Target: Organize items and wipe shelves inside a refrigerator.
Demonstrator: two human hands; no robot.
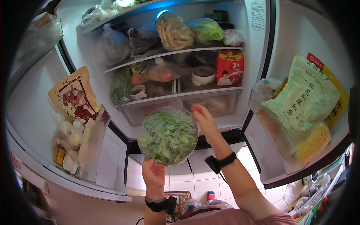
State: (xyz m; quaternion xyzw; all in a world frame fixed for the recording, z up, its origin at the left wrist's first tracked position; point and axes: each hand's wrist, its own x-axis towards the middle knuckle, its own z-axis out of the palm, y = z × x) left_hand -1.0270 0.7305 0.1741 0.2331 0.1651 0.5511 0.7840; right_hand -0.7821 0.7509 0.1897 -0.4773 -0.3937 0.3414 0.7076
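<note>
A round dish of chopped leafy greens (168,136) under clear plastic wrap is held up before the open refrigerator. My left hand (153,171) grips it from below at its near left edge, the fingers hidden beneath. Beside its upper right rim is my right hand (204,121), fingers slightly bent and apart; it holds nothing, and whether a fingertip touches the rim I cannot tell. Behind the dish are the clear drawers (208,104). On the shelf above them stand a white bowl (203,75), a red package (230,69), a small white cup (137,92) and bagged tomatoes (161,72).
A higher shelf (180,52) carries bagged lettuce (206,30) and other filled bags. Both doors stand open: a tan pouch (77,95) in the left door bin, a green pouch (305,98) and corn (313,143) in the right. A patterned mat (180,199) lies on the tiled floor.
</note>
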